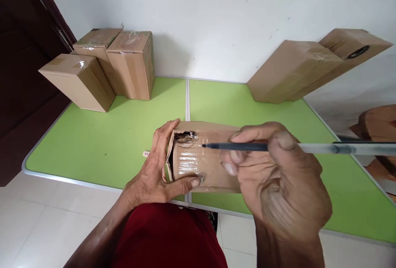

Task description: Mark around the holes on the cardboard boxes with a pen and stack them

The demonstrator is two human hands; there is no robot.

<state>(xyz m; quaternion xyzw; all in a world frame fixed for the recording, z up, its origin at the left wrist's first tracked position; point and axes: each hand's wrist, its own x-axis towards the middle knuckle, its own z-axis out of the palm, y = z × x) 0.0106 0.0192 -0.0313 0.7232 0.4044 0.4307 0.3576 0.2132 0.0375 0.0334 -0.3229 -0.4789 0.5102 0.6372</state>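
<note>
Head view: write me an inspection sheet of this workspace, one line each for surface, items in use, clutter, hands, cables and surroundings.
Surface: green table, pale seam across its middle.
Items in use: cardboard box with a ragged dark hole and a gaping end; pen, its tip over the box, contact unclear.
Clutter: three boxes at far left, two boxes at far right; small pale piece by the left hand.
Hands: left hand grips the box's open end, thumb on top; right hand holds the pen in its fingers.
Cables: nothing seen.
Surroundings: white wall, dark door, tiled floor.
</note>
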